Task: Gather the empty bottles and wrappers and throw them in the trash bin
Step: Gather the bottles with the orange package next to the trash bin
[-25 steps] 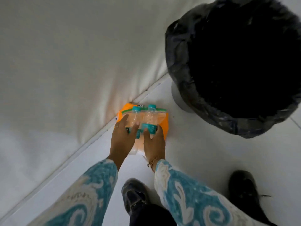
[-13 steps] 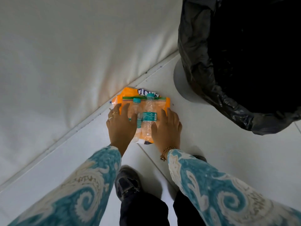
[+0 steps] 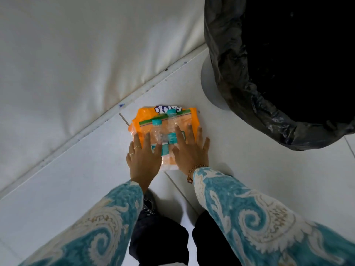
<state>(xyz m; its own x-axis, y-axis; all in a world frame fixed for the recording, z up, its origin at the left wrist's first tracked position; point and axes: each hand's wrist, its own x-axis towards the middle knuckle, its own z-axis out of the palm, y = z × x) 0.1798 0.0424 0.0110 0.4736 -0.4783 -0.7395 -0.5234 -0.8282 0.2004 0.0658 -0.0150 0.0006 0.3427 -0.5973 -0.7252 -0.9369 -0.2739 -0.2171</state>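
We see the bin (image 3: 221, 77) cut off at the top and right edges, its black liner (image 3: 240, 77) hiding the inside, and the lower halves of the two bottles (image 3: 163, 131) are covered by our hands. They lie side by side on the orange wrapper (image 3: 143, 120) on the floor (image 3: 249, 179), near the bin. Our left hand (image 3: 143, 161) and right hand (image 3: 189, 153) lie palm down, fingers spread, pressing flat on bottles and wrapper, gripping nothing.

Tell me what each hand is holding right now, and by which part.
Nothing is gripped. The left hand and right hand lie flat, fingers spread, pressing on the lower halves of the two clear bottles lying on the orange wrapper.
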